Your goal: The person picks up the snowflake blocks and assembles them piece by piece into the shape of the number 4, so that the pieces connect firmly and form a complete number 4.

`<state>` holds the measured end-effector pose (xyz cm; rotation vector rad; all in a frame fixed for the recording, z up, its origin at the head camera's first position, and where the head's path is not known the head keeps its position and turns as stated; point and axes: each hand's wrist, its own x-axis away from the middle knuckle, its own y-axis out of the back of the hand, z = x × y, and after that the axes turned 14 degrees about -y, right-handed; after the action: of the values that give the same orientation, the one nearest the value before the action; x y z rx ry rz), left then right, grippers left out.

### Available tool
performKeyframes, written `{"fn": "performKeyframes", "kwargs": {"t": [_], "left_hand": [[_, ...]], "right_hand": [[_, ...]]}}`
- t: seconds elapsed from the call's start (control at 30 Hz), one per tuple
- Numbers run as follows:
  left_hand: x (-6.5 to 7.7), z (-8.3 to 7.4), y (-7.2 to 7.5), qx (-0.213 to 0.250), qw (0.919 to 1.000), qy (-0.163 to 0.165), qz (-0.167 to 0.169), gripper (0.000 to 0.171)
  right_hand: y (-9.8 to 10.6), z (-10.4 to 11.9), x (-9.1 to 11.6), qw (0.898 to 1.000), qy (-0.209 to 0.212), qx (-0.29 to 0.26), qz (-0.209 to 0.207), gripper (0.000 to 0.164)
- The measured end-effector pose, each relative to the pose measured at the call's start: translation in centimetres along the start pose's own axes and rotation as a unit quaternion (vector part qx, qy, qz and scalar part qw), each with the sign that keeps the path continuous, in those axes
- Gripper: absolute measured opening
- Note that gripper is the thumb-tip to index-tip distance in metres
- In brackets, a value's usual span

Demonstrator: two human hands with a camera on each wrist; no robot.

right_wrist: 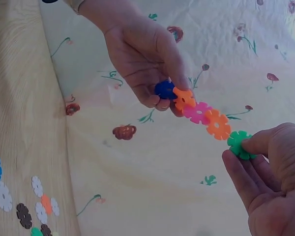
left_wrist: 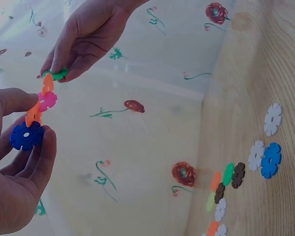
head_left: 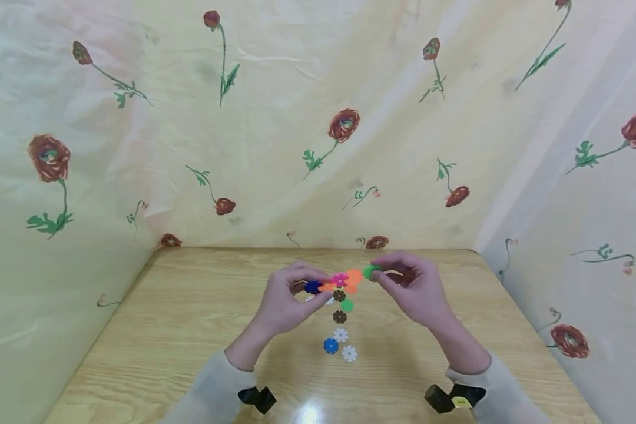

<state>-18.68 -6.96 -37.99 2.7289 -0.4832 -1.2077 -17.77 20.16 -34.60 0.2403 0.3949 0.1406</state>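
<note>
My left hand [head_left: 286, 299] holds a short chain of notched, flower-shaped plastic discs above the table. The chain runs from a dark blue disc [left_wrist: 22, 137] through an orange disc [right_wrist: 185, 101] and a pink disc [right_wrist: 198, 113] to a second orange disc [right_wrist: 218, 126]. Thumb and fingers grip it near the dark blue end. Between thumb and fingertips, my right hand [head_left: 416, 290] pinches a green disc [right_wrist: 238, 143]. Its edge is right at the rim of the end orange disc.
Loose discs lie on the wooden table [head_left: 191, 318] below the hands, among them a blue disc [head_left: 331, 345], a white disc [head_left: 350, 353], a brown disc [head_left: 340, 317] and another green disc [head_left: 347, 305]. A flower-printed cloth [head_left: 275, 147] hangs behind and at both sides.
</note>
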Motion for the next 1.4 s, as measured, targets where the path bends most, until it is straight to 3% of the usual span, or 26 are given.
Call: {"fn": "performKeyframes", "kwargs": {"t": [0.87, 1.1, 1.4], "left_hand": [[0.2, -0.1, 0.0, 0.008, 1.0000, -0.001, 0.003, 0.018], [0.3, -0.2, -0.1, 0.015, 0.9999, -0.002, 0.005, 0.018], [0.4, -0.6, -1.0, 0.046, 0.9986, 0.002, -0.024, 0.020]], "right_hand": [[-0.6, -0.2, 0.6, 0.999, 0.013, 0.017, -0.030, 0.022], [-0.7, -0.4, 0.7, 0.999, 0.026, 0.020, -0.017, 0.023], [-1.1, -0.4, 0.9, 0.999, 0.026, 0.015, -0.012, 0.022]]}}
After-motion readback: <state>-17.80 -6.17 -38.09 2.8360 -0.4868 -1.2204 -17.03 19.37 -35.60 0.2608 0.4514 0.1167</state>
